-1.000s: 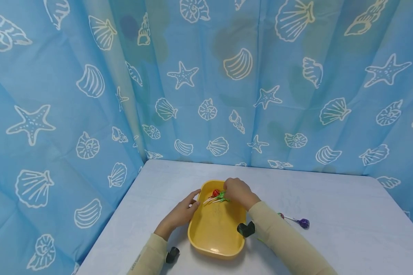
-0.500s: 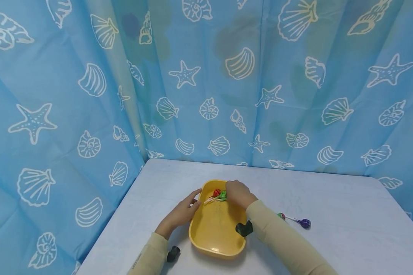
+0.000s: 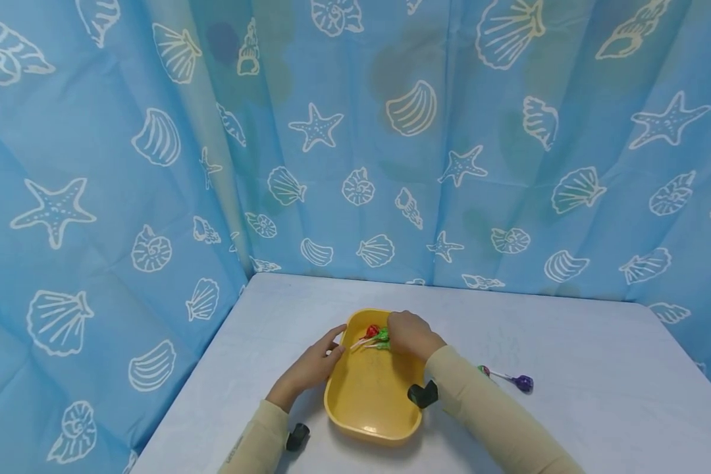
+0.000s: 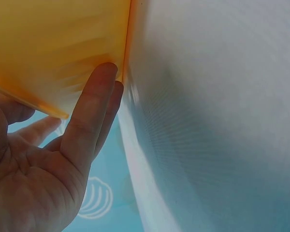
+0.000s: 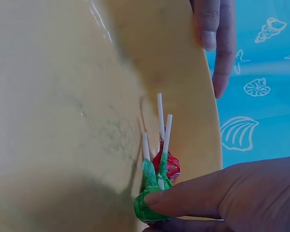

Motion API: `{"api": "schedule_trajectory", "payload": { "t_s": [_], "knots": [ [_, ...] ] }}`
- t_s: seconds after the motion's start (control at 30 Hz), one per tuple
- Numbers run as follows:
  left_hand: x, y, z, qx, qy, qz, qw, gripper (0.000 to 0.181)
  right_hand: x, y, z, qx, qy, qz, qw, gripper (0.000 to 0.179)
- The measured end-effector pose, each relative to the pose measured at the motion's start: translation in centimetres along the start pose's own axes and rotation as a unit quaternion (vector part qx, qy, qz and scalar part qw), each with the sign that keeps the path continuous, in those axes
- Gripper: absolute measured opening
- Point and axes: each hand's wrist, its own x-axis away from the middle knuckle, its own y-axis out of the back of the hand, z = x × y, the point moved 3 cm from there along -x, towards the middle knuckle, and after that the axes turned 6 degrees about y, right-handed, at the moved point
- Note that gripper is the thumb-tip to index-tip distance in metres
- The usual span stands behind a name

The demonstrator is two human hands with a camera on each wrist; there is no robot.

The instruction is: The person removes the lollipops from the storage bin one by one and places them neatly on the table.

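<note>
In the head view a yellow tray (image 3: 370,395) sits on the table with several lollipops at its far end. My left hand (image 3: 314,362) grips its left wall, thumb at the rim and long fingers flat on the outside, as the left wrist view shows. My right hand (image 3: 411,334) reaches inside and pinches the head of a green lollipop (image 5: 149,208) between thumb and fingers. A second green-wrapped lollipop lies against it, partly covered by the thumb. Right beside them is a red lollipop (image 5: 172,166). The white sticks point toward the tray's left wall.
To the right of the tray, a purple lollipop (image 3: 523,384) lies on the white table (image 3: 592,368). Next to it a red-and-green one (image 3: 484,370) is partly hidden by the right sleeve. A blue shell-print curtain (image 3: 355,217) hangs behind and to the left.
Both hands stay almost in place. The right hand's fingers have shifted slightly at the lollipops, and the green ones have moved a little beside the red one.
</note>
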Motion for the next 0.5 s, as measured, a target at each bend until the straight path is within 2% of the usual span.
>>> {"api": "schedule_trajectory", "payload": {
  "t_s": [0.07,0.33,0.4,0.5],
  "knots": [
    [0.0,0.0,0.0,0.002,-0.003,0.001,1.0,0.053,0.2,0.2,0.0,-0.002,0.007,0.0,1.0,0.007],
    [0.0,-0.1,-0.1,0.004,0.001,-0.002,1.0,0.053,1.2,0.6,-0.2,-0.054,0.027,-0.027,0.9978,0.039],
    [0.0,-0.2,0.0,0.003,0.005,-0.005,1.0,0.053,1.5,0.7,-0.3,-0.063,0.035,-0.036,0.9968,0.039],
    [-0.1,-0.2,0.0,0.002,0.003,-0.007,1.0,0.053,1.9,0.9,-0.3,-0.062,0.041,-0.049,0.996,0.028]
  ]
}}
